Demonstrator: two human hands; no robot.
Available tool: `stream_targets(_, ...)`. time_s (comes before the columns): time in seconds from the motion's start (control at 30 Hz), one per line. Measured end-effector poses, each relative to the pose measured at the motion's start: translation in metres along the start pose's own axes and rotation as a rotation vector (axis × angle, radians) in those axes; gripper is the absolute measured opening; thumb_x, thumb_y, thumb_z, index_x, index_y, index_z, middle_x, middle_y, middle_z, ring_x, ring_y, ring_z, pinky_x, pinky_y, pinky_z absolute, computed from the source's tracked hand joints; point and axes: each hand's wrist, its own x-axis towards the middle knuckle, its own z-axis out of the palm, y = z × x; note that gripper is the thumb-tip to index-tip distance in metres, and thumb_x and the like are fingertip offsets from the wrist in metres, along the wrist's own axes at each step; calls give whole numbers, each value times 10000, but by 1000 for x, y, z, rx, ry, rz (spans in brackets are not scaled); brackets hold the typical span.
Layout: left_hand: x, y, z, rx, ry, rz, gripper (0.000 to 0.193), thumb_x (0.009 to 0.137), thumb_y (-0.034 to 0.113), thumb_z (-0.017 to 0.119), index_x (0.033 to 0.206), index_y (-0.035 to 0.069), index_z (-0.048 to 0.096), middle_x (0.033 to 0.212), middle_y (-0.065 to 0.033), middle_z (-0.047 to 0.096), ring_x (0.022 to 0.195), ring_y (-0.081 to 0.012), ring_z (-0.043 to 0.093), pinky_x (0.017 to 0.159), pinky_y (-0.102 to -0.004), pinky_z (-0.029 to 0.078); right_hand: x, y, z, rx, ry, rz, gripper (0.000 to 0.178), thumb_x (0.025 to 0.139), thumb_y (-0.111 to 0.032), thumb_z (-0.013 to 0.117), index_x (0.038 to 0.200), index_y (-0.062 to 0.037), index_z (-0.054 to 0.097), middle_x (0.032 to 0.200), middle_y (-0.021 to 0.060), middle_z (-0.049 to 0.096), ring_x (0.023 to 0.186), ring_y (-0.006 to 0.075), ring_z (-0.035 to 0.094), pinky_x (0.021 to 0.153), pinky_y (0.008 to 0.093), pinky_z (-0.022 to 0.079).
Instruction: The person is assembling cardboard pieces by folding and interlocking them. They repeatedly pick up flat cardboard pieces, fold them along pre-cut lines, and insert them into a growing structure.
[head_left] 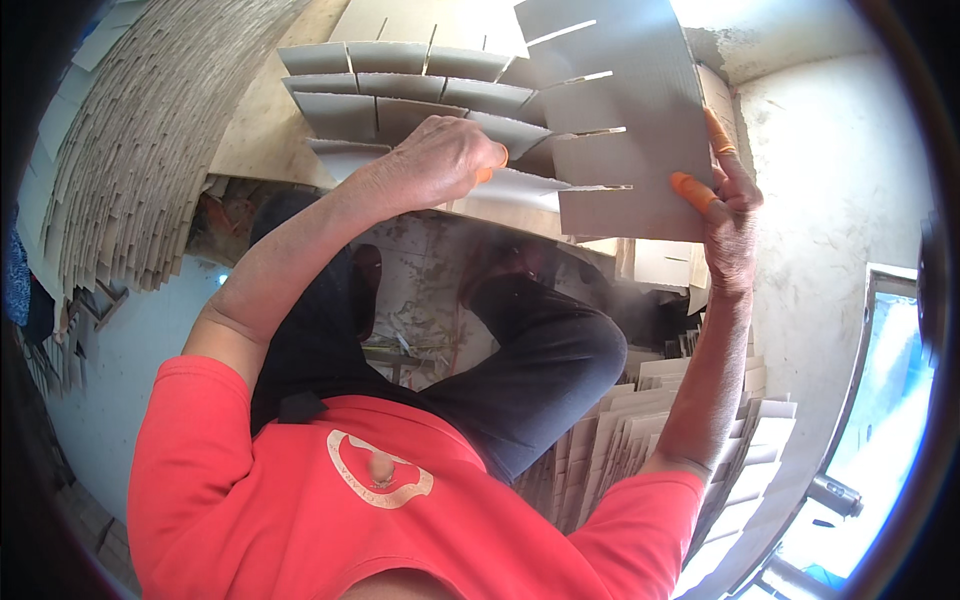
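In front of me several slotted cardboard strips (410,118) stand on edge in rows, side by side. A large grey cardboard sheet (640,120) with parallel slots is at their right ends, and the strip ends meet its slotted left edge. My right hand (733,205) grips this sheet by its lower right corner, thumb on the face and a finger along the right edge. My left hand (445,160) is closed over the nearest strip, pinching it; its fingertips are partly hidden. Orange covers show on fingers of both hands.
A tall stack of cardboard pieces (150,130) rises on the left beside the wooden work surface (265,130). More slotted cardboard (620,430) is stacked low on my right, near a white wall (820,170). My legs are below the surface's edge.
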Motion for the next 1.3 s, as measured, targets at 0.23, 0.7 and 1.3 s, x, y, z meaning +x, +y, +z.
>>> stream_targets(0.23, 8, -1, -15, -80, 35, -11, 175, 760, 170, 709, 875, 41, 686, 678, -121, 597, 681, -277, 601, 638, -393, 482, 6, 3, 16, -75, -109, 40, 675, 771, 103, 540, 1414, -50, 406, 1083, 112, 669, 982, 118, 600, 892, 253, 468)
stream_targets(0.7, 89, -83, -48, 415, -106, -193, 139, 707, -4, 660, 809, -22, 567, 801, -187, 632, 828, -367, 638, 724, -439, 522, 12, 12, 38, -235, -248, 40, 682, 816, 52, 571, 1443, -128, 375, 787, 34, 625, 517, 46, 463, 413, 219, 385)
stream_targets(1.3, 103, -92, -40, 334, -71, -118, 201, 622, -46, 628, 640, -35, 429, 720, -208, 546, 710, -381, 580, 626, -473, 466, 7, 49, 62, -537, -239, -154, 735, 848, 80, 541, 1488, -131, 249, 928, 61, 672, 463, 71, 462, 422, 238, 434)
